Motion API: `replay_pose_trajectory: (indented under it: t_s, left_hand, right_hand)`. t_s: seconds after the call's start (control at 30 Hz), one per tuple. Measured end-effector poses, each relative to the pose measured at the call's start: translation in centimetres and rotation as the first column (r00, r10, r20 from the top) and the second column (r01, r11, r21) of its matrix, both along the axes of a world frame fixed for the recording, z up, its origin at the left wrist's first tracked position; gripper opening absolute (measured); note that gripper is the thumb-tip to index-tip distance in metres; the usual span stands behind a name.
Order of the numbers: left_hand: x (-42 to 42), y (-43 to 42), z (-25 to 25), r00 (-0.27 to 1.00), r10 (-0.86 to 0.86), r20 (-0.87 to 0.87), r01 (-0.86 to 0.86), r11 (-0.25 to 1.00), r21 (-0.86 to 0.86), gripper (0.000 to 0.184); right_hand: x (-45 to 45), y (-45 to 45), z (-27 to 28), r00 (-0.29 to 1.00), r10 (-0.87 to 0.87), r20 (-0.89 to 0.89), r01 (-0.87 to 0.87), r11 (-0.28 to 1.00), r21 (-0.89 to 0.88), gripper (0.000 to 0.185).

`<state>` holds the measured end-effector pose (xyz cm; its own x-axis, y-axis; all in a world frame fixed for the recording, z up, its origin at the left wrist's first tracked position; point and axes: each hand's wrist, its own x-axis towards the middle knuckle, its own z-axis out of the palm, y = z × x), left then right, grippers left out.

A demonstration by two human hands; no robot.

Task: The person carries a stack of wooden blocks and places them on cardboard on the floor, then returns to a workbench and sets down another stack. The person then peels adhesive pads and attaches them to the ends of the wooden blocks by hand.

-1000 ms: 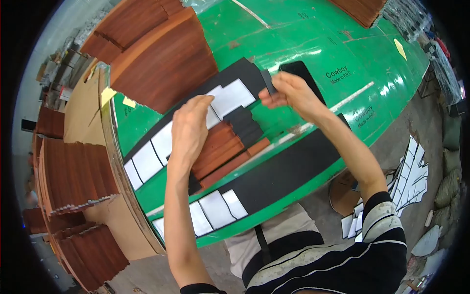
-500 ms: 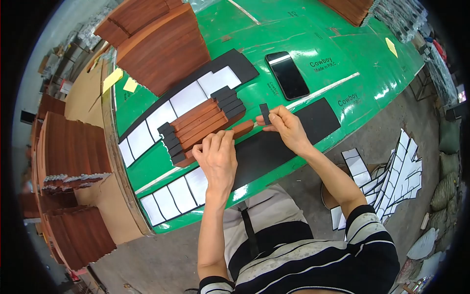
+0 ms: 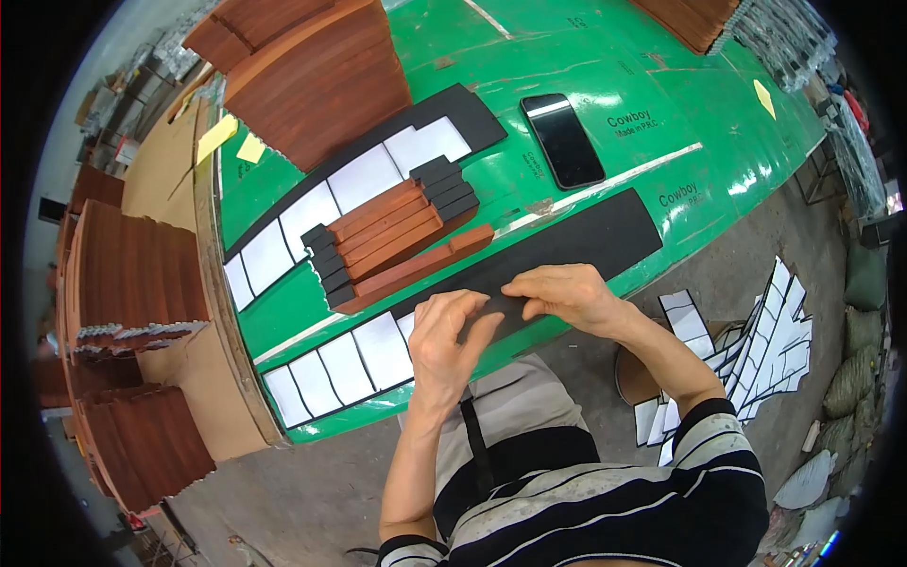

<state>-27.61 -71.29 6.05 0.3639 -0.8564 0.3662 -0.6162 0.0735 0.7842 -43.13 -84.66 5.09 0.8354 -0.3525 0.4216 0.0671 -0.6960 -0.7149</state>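
Observation:
My left hand is over the near black strip, its thumb and forefinger curved and visibly apart. Facing it, my right hand has bent fingers close to its thumb; any dark piece there blends into the black strip. White rectangles line the left part of this strip. Beyond my hands lie reddish-brown wooden pieces with black ends, and a separate brown piece beside them. A second black strip bears more white pieces.
A black phone lies on the green table. Stacked brown boards stand at the back left, with more stacks on the left. White panels lie on the floor at right. Yellow notes are at the left edge.
Both hands have drawn back toward me and now face each other over the near strip. My left hand has left the brown piece. The black piece seen in my right hand is no longer distinguishable.

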Motion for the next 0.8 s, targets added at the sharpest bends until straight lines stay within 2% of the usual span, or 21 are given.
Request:
replay_pose_trajectory:
  t_s: [0.1, 0.17, 0.2, 0.27, 0.3, 0.33, 0.4, 0.5, 0.6, 0.8]
  left_hand:
    - [0.3, 0.0, -0.5, 0.997, 0.0, 0.078, 0.004, 0.999, -0.043, 0.024]
    - [0.6, 0.1, -0.6, 0.989, -0.037, 0.144, 0.04, 0.999, -0.017, 0.035]
    - [0.7, -0.1, -0.5, 0.989, -0.033, 0.141, 0.036, 0.999, -0.015, 0.035]
    - [1.3, -0.8, 0.0, 0.967, 0.099, 0.236, -0.099, 0.995, -0.01, 0.047]
    - [1.9, -1.0, -0.6, 0.952, 0.138, 0.272, -0.14, 0.99, -0.012, 0.054]
    - [2.3, -1.7, -0.6, 0.906, 0.211, 0.367, -0.215, 0.976, -0.032, 0.05]
    - [3.0, -2.8, -1.1, 0.859, 0.245, 0.449, -0.269, 0.963, -0.01, 0.044]
    - [3.4, -4.1, -1.7, 0.866, 0.232, 0.442, -0.279, 0.959, 0.043, 0.035]
    - [3.2, -4.4, -2.0, 0.88, 0.248, 0.405, -0.316, 0.943, 0.11, 0.028]
    - [3.2, -4.5, -2.4, 0.878, 0.265, 0.399, -0.319, 0.945, 0.073, 0.025]
  right_hand:
    - [0.3, -0.3, -0.2, 0.999, 0.035, -0.029, -0.033, 0.996, 0.087, 0.028]
    - [0.8, -0.7, -0.1, 1.0, 0.017, 0.0, -0.017, 0.997, -0.08, 0.025]
    - [1.0, -1.0, 0.1, 1.0, 0.021, -0.003, -0.021, 0.997, -0.077, 0.025]
    - [1.5, -1.9, 0.3, 0.997, -0.072, 0.01, 0.073, 0.989, -0.125, 0.023]
    - [1.8, -2.4, 0.2, 0.994, -0.108, 0.028, 0.11, 0.99, -0.087, 0.022]
    - [2.1, -2.9, 0.3, 0.987, -0.159, -0.025, 0.158, 0.987, -0.034, 0.022]
    - [3.2, -4.0, 0.2, 0.979, -0.201, -0.023, 0.196, 0.971, -0.139, 0.023]
    - [4.5, -4.6, -0.1, 0.968, -0.236, -0.083, 0.219, 0.96, -0.176, 0.023]
    - [5.2, -4.9, -1.1, 0.975, -0.216, -0.05, 0.201, 0.957, -0.208, 0.023]
    - [5.6, -4.8, -1.2, 0.977, -0.203, -0.071, 0.185, 0.963, -0.197, 0.021]
